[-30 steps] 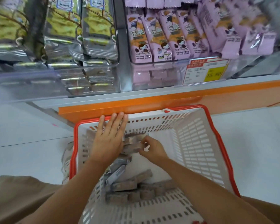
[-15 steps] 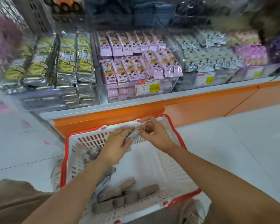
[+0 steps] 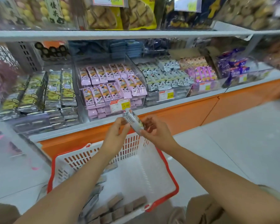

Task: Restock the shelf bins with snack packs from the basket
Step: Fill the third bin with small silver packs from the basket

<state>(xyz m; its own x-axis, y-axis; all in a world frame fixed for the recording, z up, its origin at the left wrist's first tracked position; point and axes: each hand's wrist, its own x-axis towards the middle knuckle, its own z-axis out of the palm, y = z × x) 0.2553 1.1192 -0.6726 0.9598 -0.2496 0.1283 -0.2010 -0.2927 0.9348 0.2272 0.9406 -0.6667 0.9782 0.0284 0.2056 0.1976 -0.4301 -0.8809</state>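
Note:
Both hands hold a small stack of snack packs (image 3: 133, 121) above the far edge of the white basket with a red rim (image 3: 165, 160). My left hand (image 3: 118, 135) grips the stack's left side, and my right hand (image 3: 155, 131) grips its right side and lower end. The stack is tilted, its upper end pointing at the clear bin of pink packs (image 3: 110, 88) on the lowest shelf. Several brown packs (image 3: 116, 207) lie in the near part of the basket.
Left of the pink bin is a bin of silver-and-yellow packs (image 3: 52, 91); to its right stand bins of white packs (image 3: 165, 76) and purple packs (image 3: 233, 68). An orange plinth (image 3: 192, 110) runs under the shelf. A higher shelf (image 3: 120, 33) holds bagged biscuits. Pale floor tiles lie right of the basket.
Both hands lifted the packs out of the basket and up toward the pink bin. The camera tilted up, bringing the upper shelves into view.

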